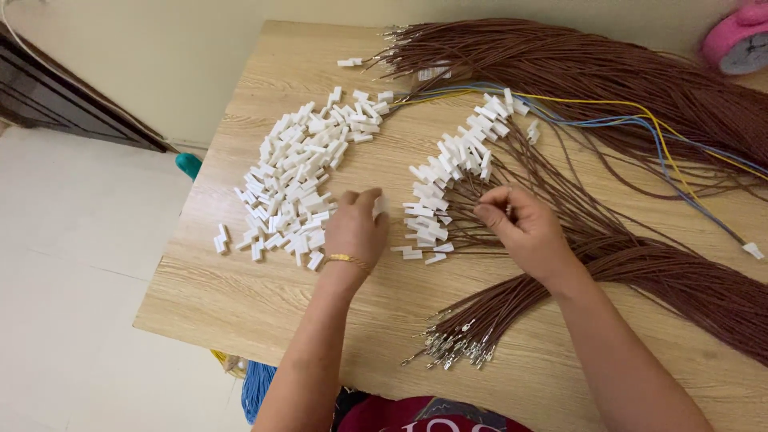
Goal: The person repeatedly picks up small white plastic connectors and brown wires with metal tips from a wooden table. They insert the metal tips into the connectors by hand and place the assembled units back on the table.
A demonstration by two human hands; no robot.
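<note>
1. The left hand (356,228) rests on the desk (264,296) with its back up. Its fingers are curled and pinched on a small white connector (378,206), which shows only at the fingertips. A thin gold bracelet (346,260) sits on this wrist.
2. The right hand (524,228) is to the right of it, a little apart. Its thumb and fingers are pressed together on the end of a thin brown wire (500,210); I cannot tell whether it holds one wire or more.
3. To the left of the left hand lies a wide heap of loose white connectors (300,172), touching the hand at its near edge.
4. Between the two hands, a row of white connectors already on brown wires (452,164) runs from near to far, bending to the right.
5. A thick bundle of brown wires (680,288) passes under the right forearm, and its metal terminals (456,348) lie at the near side of the desk.
6. A second bundle of brown wires (592,72) lies at the far right, with some yellow and blue wires (640,120) across it.
7. A pink clock (740,40) stands in the far right corner.
</note>
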